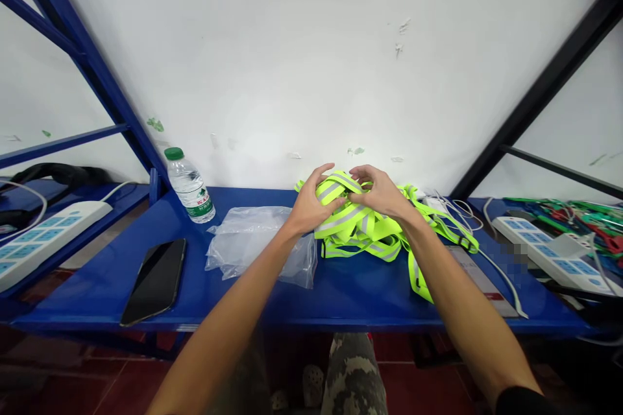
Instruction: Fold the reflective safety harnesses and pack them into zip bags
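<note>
Reflective webbing (357, 224) lies bunched on the blue steel shelf (350, 301) beneath the half-curled left hand (314, 204) and right hand (379, 191), their grip unclear, and a hard tug could snag its loose strap (418, 279) on the white cable (496, 275) nearby.

Two hands (311, 202) (382, 193) were on one bundle of yellow reflective straps (363, 220) (too tangled to count the pieces). The table (87, 298) carried one water bottle (189, 187), one clear plastic bag (257, 246) and one black smartphone (154, 282), all left of the bundle. There were two white power strips, one left power strip (46, 243) toward the left end and one right power strip (549, 253) toward the right end.
</note>
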Motion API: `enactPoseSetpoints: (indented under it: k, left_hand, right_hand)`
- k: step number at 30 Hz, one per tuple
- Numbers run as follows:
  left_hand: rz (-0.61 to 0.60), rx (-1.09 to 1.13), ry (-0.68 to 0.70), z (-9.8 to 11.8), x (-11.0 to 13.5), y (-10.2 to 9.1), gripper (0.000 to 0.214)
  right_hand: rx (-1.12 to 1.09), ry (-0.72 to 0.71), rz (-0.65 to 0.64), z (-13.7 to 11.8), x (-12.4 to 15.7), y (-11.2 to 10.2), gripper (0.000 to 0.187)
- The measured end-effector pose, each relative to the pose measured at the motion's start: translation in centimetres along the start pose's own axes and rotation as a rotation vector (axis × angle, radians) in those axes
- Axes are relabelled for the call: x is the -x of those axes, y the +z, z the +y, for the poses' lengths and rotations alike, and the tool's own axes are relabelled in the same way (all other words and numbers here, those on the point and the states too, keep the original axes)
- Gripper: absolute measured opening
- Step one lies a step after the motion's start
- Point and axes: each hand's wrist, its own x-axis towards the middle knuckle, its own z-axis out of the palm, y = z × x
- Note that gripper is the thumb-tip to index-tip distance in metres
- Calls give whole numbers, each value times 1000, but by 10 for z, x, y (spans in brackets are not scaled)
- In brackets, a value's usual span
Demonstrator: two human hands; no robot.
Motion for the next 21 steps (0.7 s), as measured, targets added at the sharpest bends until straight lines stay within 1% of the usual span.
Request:
enactPoseSetpoints:
  k: [2,4,5,6,8,10,13,16,19,21]
  left_hand:
    - [-19,143,-132,-2,-2,0,80]
    - [28,237,-264,-6,-5,2,72]
    - [59,252,-305,-8,-8,3,66]
    - [84,246,-323,-10,-10,5,61]
    - [112,208,-304,-14,-14,7,51]
    - [148,146,-261,-15,-16,9,43]
    - [204,2,-208,-14,-15,9,37]
    - [199,-139,-165,-9,-11,9,37]
    - [176,-222,-142,-3,-9,13,37]
    - [176,-256,-147,-2,-9,16,37]
  right_hand:
    - [87,-116,56,-1,3,1,52]
    - [170,-281,92,-3,7,3,51]
    - [202,-361,97,-4,9,4,51]
    - [229,-426,96,-4,11,6,52]
    - [279,-490,101,-5,13,9,51]
    - [311,-486,120,-3,14,11,49]
    - [272,-422,111,1,13,10,42]
    - [276,-384,66,4,13,7,43]
    - [447,-397,45,2,16,8,52]
    - [562,-366,48,-2,18,11,54]
